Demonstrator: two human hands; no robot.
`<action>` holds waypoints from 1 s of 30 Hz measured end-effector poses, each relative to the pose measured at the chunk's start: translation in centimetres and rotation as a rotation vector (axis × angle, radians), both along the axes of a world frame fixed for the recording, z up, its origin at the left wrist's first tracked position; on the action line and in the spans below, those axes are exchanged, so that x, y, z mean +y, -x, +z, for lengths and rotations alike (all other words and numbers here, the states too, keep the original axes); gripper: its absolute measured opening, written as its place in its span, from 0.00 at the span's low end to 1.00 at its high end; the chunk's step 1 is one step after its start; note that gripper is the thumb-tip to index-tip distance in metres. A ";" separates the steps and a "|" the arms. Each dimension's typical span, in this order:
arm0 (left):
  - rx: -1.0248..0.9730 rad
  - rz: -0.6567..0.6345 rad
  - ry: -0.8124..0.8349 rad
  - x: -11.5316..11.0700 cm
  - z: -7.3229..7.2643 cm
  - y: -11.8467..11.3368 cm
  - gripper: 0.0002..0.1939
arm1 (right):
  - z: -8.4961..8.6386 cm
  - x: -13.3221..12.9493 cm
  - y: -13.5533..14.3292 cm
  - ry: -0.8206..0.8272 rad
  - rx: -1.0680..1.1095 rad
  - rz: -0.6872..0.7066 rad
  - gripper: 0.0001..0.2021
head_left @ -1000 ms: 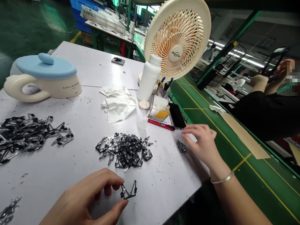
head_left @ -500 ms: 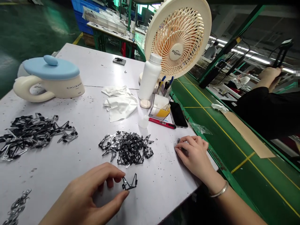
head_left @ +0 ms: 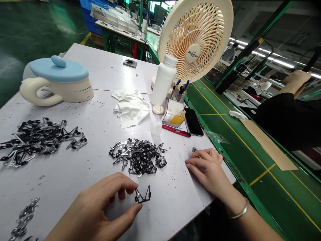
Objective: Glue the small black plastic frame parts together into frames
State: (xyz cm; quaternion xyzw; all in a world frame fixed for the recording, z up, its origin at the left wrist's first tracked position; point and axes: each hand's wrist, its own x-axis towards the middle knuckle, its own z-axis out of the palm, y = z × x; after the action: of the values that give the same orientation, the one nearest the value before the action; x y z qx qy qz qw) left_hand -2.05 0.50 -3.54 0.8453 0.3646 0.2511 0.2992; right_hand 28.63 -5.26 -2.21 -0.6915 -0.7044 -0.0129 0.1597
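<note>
Between the thumb and forefinger of my left hand (head_left: 105, 207) is a small black angular bracket (head_left: 143, 196), held by its left end just above the table. Beyond it lies a heap of similar black brackets (head_left: 142, 155), some with silver parts showing. My right hand (head_left: 208, 169), with a bangle at the wrist, rests low by the table's right edge. Its fingers are drawn together, and whatever is in them is too small or hidden to make out. Right behind these fingers sits a little cluster of tiny metal pieces (head_left: 194, 149), partly covered by the hand.
More brackets (head_left: 40, 139) are heaped at left, with silver parts (head_left: 25, 217) below them. A lidded mug (head_left: 75, 90), white cloth (head_left: 131, 108), white bottle (head_left: 164, 80), pen holder (head_left: 174, 115), red cutter (head_left: 176, 131), phone (head_left: 193, 122) and fan (head_left: 193, 40) stand farther back. A co-worker's sleeve (head_left: 288, 113) shows at right.
My right hand has drawn slightly back toward me, uncovering more of the tiny metal pieces. The left hand still holds the bracket in much the same pose. The whole view has shifted a little.
</note>
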 end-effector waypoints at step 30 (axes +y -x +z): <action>-0.103 -0.015 0.019 -0.1 0.4 -0.1 0.10 | 0.8 2.9 3.5 -0.036 0.732 0.176 0.07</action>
State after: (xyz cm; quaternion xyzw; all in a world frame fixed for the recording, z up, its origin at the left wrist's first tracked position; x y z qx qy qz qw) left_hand -1.99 0.40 -3.12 0.8309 0.3450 0.2885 0.3276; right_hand 25.11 -2.34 -1.42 -0.5841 -0.6572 0.2364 0.4136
